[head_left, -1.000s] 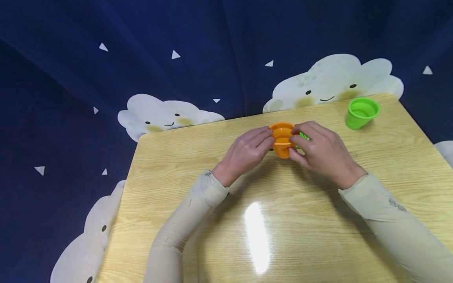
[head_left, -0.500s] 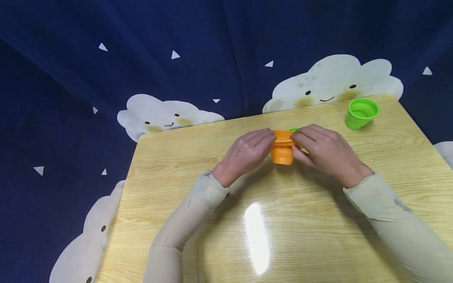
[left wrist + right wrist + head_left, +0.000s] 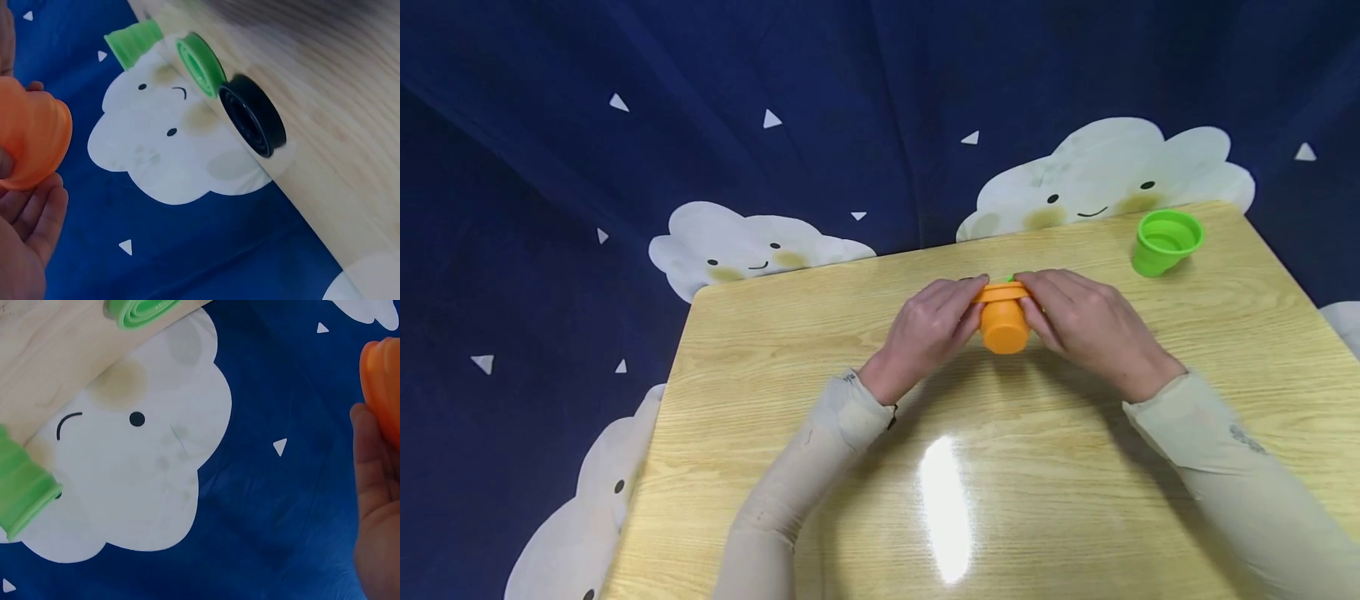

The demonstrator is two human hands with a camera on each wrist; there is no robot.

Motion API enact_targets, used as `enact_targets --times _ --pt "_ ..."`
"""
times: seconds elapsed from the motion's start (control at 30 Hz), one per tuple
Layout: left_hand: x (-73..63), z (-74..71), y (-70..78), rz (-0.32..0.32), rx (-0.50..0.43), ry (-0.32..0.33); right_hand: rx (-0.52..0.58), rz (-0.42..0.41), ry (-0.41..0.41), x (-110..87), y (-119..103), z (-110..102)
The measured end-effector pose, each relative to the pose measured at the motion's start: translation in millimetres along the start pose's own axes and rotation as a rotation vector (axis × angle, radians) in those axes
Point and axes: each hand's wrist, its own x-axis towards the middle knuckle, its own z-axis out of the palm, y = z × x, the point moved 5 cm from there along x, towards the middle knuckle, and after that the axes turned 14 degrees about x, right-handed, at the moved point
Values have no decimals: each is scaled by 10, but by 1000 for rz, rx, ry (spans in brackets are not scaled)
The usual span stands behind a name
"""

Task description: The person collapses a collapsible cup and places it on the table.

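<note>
An orange collapsible cup [image 3: 1004, 327] is held between both hands, tipped so that its base faces the head camera and its rim points away. My left hand [image 3: 931, 332] grips the rim from the left, thumb below and fingers over the far side. From the right, my right hand [image 3: 1086, 329] pinches the same rim in a matching way. The left wrist view shows the orange cup's ribbed side [image 3: 37, 137] with fingers around it. Only part of the cup and the right hand's fingers [image 3: 370, 469] appear in the right wrist view.
A green collapsible cup [image 3: 1167, 240] stands expanded at the table's back right. Behind the held cup, a flattened green cup [image 3: 201, 64] and a flattened black cup [image 3: 253, 115] sit side by side near the back edge. A dark blue cloud-print curtain [image 3: 820, 150] hangs behind the table.
The orange cup has tipped from mouth toward the camera to base toward the camera. Both hands have turned with it, keeping hold of its rim. The green cup at the right has stayed put.
</note>
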Motion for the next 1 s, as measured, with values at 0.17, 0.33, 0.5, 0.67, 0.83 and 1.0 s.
enact_targets --times 0.17,0.33,0.5,0.67,0.83,1.0 --pt "12 12 28 -94 -50 9 -22 45 25 -29 -4 55" --pt "5 28 55 -252 -238 11 27 140 73 -52 -7 119" --pt "-42 13 83 -378 -476 13 176 305 179 -82 13 151" --pt "-128 3 107 -404 -681 28 304 473 266 -110 96 128" --pt "-162 17 131 -374 -664 40 400 513 291 -106 143 138" --pt "-151 -14 134 -359 -536 71 400 526 272 -77 120 160"
